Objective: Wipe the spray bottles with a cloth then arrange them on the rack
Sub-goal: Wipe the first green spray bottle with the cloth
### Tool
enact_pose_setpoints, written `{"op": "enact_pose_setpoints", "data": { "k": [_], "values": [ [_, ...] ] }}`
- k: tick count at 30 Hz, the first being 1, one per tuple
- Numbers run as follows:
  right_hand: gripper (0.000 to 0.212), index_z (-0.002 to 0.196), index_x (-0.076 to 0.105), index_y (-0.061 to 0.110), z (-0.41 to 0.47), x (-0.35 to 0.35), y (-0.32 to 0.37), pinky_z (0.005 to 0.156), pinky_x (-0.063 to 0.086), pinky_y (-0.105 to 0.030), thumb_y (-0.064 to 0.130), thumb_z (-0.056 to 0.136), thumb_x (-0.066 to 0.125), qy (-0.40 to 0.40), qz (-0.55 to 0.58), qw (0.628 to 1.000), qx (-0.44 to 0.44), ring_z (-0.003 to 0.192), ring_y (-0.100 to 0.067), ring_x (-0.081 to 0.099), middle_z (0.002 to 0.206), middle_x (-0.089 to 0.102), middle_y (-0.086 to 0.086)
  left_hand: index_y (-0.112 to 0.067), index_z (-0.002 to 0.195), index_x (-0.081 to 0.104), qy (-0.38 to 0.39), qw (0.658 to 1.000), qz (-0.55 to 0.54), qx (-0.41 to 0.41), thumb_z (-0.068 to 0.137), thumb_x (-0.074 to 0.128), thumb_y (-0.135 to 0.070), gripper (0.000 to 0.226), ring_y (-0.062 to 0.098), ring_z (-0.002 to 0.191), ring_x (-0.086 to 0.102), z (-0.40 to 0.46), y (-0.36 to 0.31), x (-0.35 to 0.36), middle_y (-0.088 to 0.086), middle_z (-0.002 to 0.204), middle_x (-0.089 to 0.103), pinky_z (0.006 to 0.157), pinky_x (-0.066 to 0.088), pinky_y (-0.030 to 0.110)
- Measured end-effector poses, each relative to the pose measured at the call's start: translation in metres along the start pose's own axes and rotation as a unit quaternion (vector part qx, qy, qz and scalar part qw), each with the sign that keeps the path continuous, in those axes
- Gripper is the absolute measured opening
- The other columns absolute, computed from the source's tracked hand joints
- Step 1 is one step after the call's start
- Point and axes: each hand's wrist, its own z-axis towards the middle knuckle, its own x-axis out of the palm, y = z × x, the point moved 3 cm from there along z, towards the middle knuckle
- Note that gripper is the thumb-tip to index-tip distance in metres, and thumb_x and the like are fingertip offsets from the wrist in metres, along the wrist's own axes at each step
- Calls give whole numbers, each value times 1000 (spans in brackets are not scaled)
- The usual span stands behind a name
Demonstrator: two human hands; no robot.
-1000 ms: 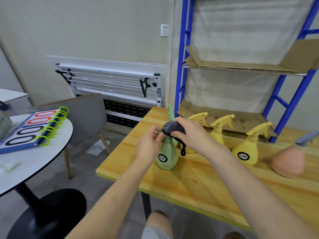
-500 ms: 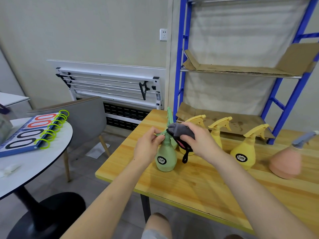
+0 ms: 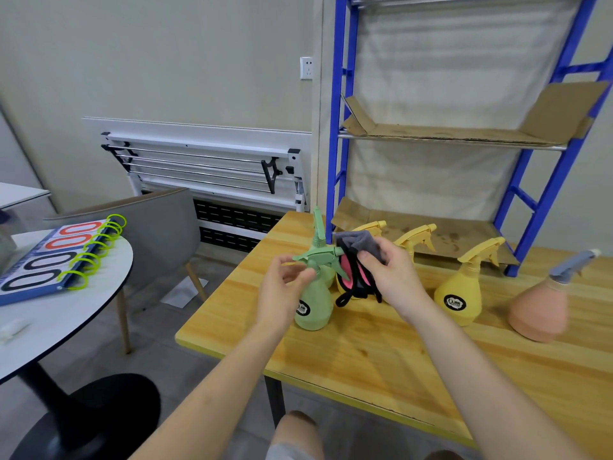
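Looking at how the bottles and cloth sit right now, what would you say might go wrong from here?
The green spray bottle stands near the wooden table's front-left edge, steadied only at its neck by the left hand; a hard wipe might tip it off. The cloth's dangling black loop could snag its trigger. The right hand works close to the yellow bottles and may knock one.

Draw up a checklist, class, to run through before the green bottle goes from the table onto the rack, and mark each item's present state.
1. Left hand steadies the green bottle near its neck: ok.
2. Right hand grips the cloth: ok.
3. Bottle fully wiped: cannot tell.
4. Bottle upright on the table: ok.
5. Rack shelf has room; its cardboard liner lies bare: ok.
6. Yellow bottle and pink bottle standing to the right, apart from the green one: ok.
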Motion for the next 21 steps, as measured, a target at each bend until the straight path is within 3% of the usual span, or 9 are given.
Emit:
{"op": "enact_pose_setpoints", "data": {
  "k": [3,6,11,17,21],
  "values": [
    [24,119,70,31,-3,0,-1,99,59,-48,14,104,62,16,15,1000,9,104,-13,75,110,80,6,-27,119,60,-5,998,68,12,84,81,-45,45,4,109,60,-4,7,9,-14,115,65,91,49,28],
    [25,124,69,29,-8,-1,-2,98,60,-45,15,104,63,40,17,999,16,104,-11,75,113,79,6,-24,120,63,-17,993,110,40,88,78,-42,40,7,108,57,-1,8,13,-10,113,62,93,47,27],
    [24,123,70,28,-11,-3,0,97,60,-47,16,106,60,56,18,998,12,104,-14,75,112,79,4,-24,127,68,37,985,147,79,97,69,-32,31,12,111,57,10,10,15,-11,114,60,99,49,35],
    [27,114,71,36,-5,-6,1,99,58,-49,14,105,59,-2,31,999,-11,106,-19,73,109,78,5,-31,139,56,48,988,122,77,99,65,-33,40,7,116,56,14,18,17,-16,122,61,98,52,35],
    [24,116,72,32,-3,-2,4,95,60,-45,14,103,63,-7,13,999,-43,103,-14,72,108,77,7,-37,122,55,10,995,79,55,88,80,-34,42,4,117,53,10,25,25,-19,118,62,92,48,25]
  ]
}}
